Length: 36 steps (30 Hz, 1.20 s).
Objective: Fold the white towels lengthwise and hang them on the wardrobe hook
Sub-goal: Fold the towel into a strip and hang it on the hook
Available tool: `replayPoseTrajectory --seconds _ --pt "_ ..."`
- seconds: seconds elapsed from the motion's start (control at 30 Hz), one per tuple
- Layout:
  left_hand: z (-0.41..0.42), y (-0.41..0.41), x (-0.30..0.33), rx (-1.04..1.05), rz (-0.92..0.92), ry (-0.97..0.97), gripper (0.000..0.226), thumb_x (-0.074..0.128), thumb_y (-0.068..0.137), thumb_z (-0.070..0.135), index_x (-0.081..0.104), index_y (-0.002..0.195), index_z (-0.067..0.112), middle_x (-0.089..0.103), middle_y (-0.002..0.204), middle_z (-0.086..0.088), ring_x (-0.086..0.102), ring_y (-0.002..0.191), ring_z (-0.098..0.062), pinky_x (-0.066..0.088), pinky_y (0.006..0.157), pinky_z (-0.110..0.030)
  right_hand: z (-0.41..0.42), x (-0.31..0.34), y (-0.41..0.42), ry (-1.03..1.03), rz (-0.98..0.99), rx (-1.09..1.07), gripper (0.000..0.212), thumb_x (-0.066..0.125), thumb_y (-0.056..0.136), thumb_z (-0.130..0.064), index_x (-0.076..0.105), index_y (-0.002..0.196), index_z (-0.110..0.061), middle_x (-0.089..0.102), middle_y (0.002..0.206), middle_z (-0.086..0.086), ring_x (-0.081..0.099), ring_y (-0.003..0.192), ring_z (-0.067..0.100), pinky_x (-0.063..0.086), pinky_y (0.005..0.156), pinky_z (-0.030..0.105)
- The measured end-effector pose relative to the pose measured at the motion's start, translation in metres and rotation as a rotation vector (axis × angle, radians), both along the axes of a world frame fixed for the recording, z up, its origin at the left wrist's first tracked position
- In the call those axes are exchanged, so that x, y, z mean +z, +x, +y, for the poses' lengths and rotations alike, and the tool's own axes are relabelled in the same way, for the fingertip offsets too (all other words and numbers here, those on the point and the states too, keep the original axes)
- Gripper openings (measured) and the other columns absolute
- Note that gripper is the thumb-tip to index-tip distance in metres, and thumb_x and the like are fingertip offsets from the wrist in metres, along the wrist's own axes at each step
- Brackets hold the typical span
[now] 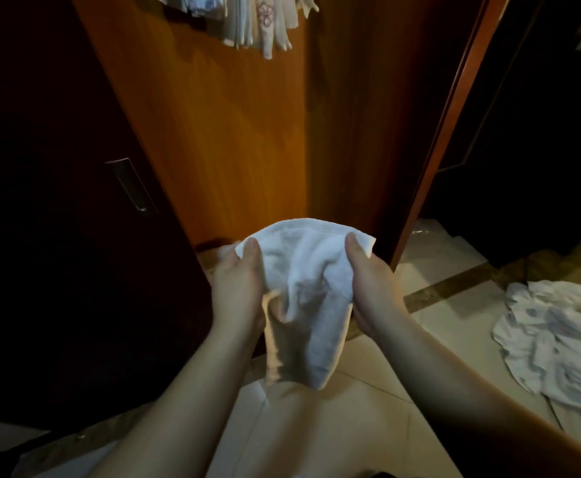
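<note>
A white towel [304, 291] hangs between my two hands in front of the wooden wardrobe door [233, 132]. My left hand [239, 288] pinches its upper left corner with the thumb on top. My right hand [368, 281] pinches the upper right corner the same way. The towel sags in the middle and its lower end droops toward the floor. Several white towels [258, 22] hang at the top of the door; the hook itself is hidden.
A pile of crumpled white towels [558, 343] lies on the tiled floor [447, 270] at the right. A dark sliding door with a metal handle [132, 186] stands at the left. A dark opening lies beyond the door frame at the right.
</note>
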<state>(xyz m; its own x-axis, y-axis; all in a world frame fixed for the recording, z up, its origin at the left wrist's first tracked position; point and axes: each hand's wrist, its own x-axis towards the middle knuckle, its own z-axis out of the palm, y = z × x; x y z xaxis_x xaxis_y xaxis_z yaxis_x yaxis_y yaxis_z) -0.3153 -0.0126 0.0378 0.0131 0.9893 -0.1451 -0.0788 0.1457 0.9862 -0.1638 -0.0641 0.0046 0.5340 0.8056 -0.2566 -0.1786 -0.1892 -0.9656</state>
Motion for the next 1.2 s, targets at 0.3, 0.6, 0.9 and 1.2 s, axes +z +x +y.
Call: replayPoseTrajectory --seconds 0.3,0.6,0.9,1.2 --pt "-0.041 0.014 -0.007 -0.172 -0.012 0.093 0.028 0.049 0.104 0.037 0.069 0.096 0.055 0.075 0.103 0.018 0.072 0.097 -0.003 0.057 0.072 -0.019 -0.014 0.003 -0.029 0.035 -0.108 0.201 0.047 0.033 0.100 -0.065 0.069 0.109 -0.035 0.075 0.097 -0.018 0.072 0.089 -0.001 0.054 0.076 0.021" --pt "-0.034 0.013 0.003 -0.175 -0.047 0.123 0.025 0.050 0.105 0.036 0.071 0.117 0.035 0.075 0.108 0.015 0.071 0.101 -0.003 0.056 0.073 -0.016 -0.014 0.008 -0.017 0.118 -0.191 0.101 0.038 0.030 0.098 -0.068 0.064 0.081 -0.066 0.071 0.090 -0.016 0.068 0.074 -0.007 0.054 0.056 0.014" --pt "-0.046 0.018 0.011 -0.372 0.038 0.093 0.036 0.047 0.104 0.024 0.056 0.139 0.025 0.064 0.130 -0.003 0.062 0.119 -0.015 0.052 0.100 -0.037 -0.021 0.003 -0.027 0.195 -0.091 0.327 0.038 0.040 0.092 -0.059 0.062 0.118 -0.042 0.071 0.100 -0.022 0.067 0.099 -0.003 0.049 0.073 0.006" --pt "-0.028 0.007 0.008 -0.785 0.059 -0.045 0.048 0.036 0.104 0.040 0.038 0.150 0.026 0.058 0.138 0.011 0.056 0.117 0.009 0.049 0.093 -0.013 -0.019 0.007 -0.012 0.113 -0.392 0.615 0.093 0.057 0.083 -0.024 0.002 0.155 -0.043 0.051 0.124 -0.019 0.059 0.110 0.005 0.047 0.087 0.008"
